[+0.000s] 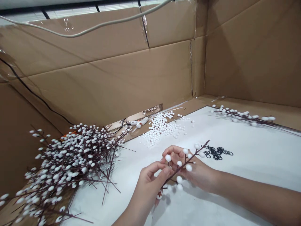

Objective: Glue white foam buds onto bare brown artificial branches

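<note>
Left grip [151,183] pinching a white-berried stem [182,166], right grip [190,168] curled closed behind it, black rubber rings [216,153] just beside

No words, numbers or logos are readable anywhere. The cardboard wall [113,84] at twelve o'clock is showing no legible print, the artificial berry stem [185,164] at six o'clock is carrying no readable tag, and the white-and-orange glue gun [138,122] at eleven o'clock is appearing too small and blurred for any marking on it to be made out.
</note>
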`<state>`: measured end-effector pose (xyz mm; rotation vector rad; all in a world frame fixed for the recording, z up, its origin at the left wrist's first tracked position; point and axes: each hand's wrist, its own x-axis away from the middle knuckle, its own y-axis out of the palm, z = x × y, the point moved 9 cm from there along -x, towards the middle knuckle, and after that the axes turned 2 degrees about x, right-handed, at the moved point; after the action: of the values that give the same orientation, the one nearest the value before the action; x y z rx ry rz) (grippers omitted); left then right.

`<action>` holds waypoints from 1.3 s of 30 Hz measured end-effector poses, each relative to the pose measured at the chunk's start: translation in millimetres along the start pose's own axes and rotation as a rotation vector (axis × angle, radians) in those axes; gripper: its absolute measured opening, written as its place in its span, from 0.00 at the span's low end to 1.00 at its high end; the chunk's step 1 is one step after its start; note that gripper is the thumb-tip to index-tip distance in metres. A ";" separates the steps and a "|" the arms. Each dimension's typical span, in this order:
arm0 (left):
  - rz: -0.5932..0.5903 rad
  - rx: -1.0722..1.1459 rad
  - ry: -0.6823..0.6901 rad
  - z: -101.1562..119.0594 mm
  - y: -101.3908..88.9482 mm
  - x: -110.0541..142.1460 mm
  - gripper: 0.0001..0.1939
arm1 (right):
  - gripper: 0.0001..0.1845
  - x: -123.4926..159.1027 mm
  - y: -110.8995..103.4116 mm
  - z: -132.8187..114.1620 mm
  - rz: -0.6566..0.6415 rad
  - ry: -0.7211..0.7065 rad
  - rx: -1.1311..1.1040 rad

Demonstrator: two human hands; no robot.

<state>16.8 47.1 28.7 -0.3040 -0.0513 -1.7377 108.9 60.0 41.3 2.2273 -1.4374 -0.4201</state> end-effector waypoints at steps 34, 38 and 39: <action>-0.073 0.164 -0.007 -4.2 7.3 1.6 0.17 | 0.10 -2.1 -6.8 21.0 0.046 -0.039 -0.035; -0.078 0.134 -0.001 -4.0 6.6 0.9 0.18 | 0.12 -1.5 -5.6 21.7 0.053 -0.024 -0.041; -0.079 0.132 -0.003 -4.7 6.3 0.6 0.18 | 0.13 -1.3 -6.0 21.5 0.062 -0.025 -0.043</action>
<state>22.0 44.4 23.5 -0.2097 -0.1817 -1.8029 102.6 58.9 19.8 2.1447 -1.4924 -0.4550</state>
